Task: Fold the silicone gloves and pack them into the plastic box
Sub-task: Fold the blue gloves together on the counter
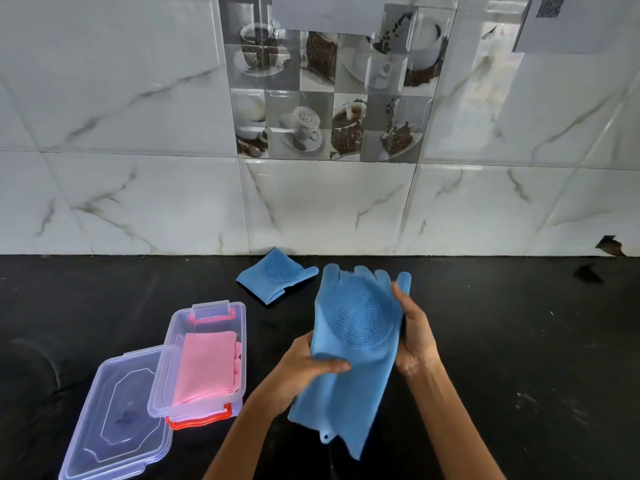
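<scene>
Wall of white marbled tiles (138, 116) behind, with a panel of coffee pictures (329, 95) in its middle. Black surface (502, 341) below, carrying everything.

Blue silicone glove (353, 344) held up above the surface between both hands, bristled palm side toward the camera, fingertips of the glove pointing to the wall, cuff hanging down toward the person. Left hand (308, 367) at the left edge of the glove, near the wrist part, thumb lying across the front and the other fingers hidden behind: fingers clamped on the glove. Right hand (414, 336) at the right edge, beside the bristle patch, thumb on the front near the glove's thumb, fingers closed around the edge.

Clear lid (114, 420) lying flat at the left, touching the box. Clear plastic box (204, 358) with red latches, open, just left of the left hand; inside, folded pink glove (206, 365) filling most of the bottom.

Second blue glove (273, 273), folded, lying on the surface close to the wall, behind the held glove and apart from it.
</scene>
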